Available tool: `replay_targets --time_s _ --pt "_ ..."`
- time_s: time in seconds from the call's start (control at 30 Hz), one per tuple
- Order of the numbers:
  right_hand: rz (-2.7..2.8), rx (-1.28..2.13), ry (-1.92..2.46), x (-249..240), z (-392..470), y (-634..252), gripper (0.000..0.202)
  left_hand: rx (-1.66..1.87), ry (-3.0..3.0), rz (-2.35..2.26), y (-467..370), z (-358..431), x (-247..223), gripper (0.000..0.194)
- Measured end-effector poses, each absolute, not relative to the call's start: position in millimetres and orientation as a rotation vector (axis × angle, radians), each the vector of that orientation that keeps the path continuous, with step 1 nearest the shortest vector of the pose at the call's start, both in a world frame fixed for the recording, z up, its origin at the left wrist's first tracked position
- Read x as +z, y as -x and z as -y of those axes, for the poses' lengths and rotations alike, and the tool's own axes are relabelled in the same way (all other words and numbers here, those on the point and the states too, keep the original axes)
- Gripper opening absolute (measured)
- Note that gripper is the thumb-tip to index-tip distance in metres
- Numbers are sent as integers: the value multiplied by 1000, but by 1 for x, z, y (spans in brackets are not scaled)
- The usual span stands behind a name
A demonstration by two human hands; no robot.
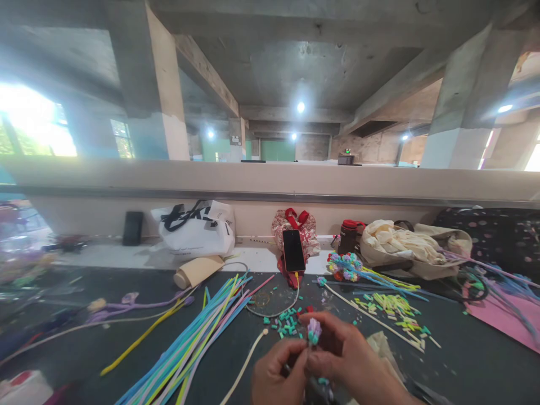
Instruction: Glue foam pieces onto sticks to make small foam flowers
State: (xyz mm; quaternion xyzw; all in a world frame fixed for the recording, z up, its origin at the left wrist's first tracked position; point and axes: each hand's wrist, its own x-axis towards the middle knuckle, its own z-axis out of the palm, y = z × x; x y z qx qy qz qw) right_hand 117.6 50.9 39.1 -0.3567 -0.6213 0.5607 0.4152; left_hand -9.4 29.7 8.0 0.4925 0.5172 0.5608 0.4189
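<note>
The bare left hand (pixel 278 368) and right hand (pixel 348 349) at six o'clock pinch a small, knobbly lilac-and-green flower-like cluster (pixel 313 331), seemingly mid-assembly, next wanting a steady hold.

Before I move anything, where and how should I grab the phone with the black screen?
The phone stands propped, screen outward, in front of the red-and-cream patterned fabric bag. I'd come from the near side and pinch its long side edges, clear of the yellow plug below.
</note>
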Motion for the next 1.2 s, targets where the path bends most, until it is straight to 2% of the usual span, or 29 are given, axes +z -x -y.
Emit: replay_targets --time_s 0.1,0.27,0.4,0.57,0.7,0.97,1.1,1.2 --pt "1665 1292 966 37 -55 -127 48 1362 -1110 -1222 10 -32 8 36" --pt "1897 744 1011 52 -57 -152 15 1178 -903 -1050 6 -32 9 40" --pt "2195 514 830 69 -52 -160 15 1088 -908 -1023 3 -30 10 40" --pt "2265 536 868 74 -54 -159 20 1051 -1017 -1126 0 -29 6 34" --pt "2104 674 1002 70 -60 -162 11 1098 -996 -1155 -1 -28 11 24" --pt "1781 1124 1190 44 -58 -162 19 1210 -777 -1053 8 -28 24 32" --pt "1880 1094 1183 42 -57 -161 17 1234 -722 -989 10 -27 27 24" --pt "2054 925 1205 40 -65 -167 17 1258 -683 -944 13 -27 28 17"
